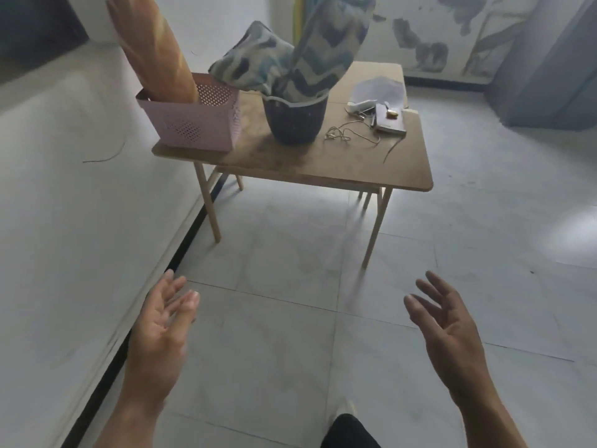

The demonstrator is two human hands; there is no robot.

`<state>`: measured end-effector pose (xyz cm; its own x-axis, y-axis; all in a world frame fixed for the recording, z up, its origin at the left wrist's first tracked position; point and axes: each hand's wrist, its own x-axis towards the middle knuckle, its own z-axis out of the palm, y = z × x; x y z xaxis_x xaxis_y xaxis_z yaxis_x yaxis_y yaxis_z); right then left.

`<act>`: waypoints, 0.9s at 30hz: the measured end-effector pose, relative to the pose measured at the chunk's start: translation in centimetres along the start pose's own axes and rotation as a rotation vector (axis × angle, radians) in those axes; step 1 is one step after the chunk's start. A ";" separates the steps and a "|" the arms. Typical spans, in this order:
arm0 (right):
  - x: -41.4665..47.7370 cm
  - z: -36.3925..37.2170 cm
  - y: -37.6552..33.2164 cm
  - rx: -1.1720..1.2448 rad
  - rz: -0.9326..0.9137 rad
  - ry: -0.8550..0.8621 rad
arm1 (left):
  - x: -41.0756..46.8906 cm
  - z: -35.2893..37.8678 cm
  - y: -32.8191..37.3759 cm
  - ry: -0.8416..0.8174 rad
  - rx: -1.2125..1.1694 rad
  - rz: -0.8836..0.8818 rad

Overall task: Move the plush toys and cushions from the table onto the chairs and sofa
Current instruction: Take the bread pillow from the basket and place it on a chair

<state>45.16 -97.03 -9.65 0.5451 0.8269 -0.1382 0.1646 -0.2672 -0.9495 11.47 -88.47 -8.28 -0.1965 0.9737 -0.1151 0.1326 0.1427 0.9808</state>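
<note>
A long plush toy shaped like a loaf of bread (155,50) stands up in a pink basket with little holes (193,124). Its bottom end is down inside the basket and it leans toward the wall. The basket sits on the left corner of the wooden surface (323,163).

Just beside the basket is a dark round bucket (295,124). Two cushions with blue, grey and tan patches are stuffed into it. The left cushion (248,59) tips over to the left and hangs above the pink basket's edge. The right cushion (326,50) stands taller and sticks up high. The two cushions touch each other at the bucket's rim.

On the right part of the surface lies a thin white cable (349,134) in loose loops. Near it is a book (392,122) with a small gold thing (392,113) on top. It is too small to tell what it is. Behind the book lies a flat grey cloth (381,90).

The left hand (161,324) and the right hand (449,328) are both well away from the surface, out over the pale tiled floor (290,318). Each hand has its fingers spread apart and loose, palms facing each other, and holds nothing.

A white wall (64,189) with a black strip at the bottom runs along the left. A dark knee (349,431) shows at the bottom edge.
</note>
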 end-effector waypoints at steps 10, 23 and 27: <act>23.3 16.1 -3.0 -0.024 -0.070 -0.147 | 22.2 3.5 1.4 0.077 0.087 -0.059; 45.8 37.5 -17.3 -0.074 -0.235 -0.438 | 46.1 1.1 5.3 0.294 0.076 -0.069; 50.1 45.5 -16.7 -0.099 -0.203 -0.394 | 55.0 -0.9 2.4 0.260 0.057 -0.168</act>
<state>32.33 -28.62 -13.56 0.1423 0.9875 -0.0671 0.3237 -0.1105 -0.9397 0.08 -34.76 -12.07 -0.4609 0.8589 -0.2235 0.1298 0.3144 0.9404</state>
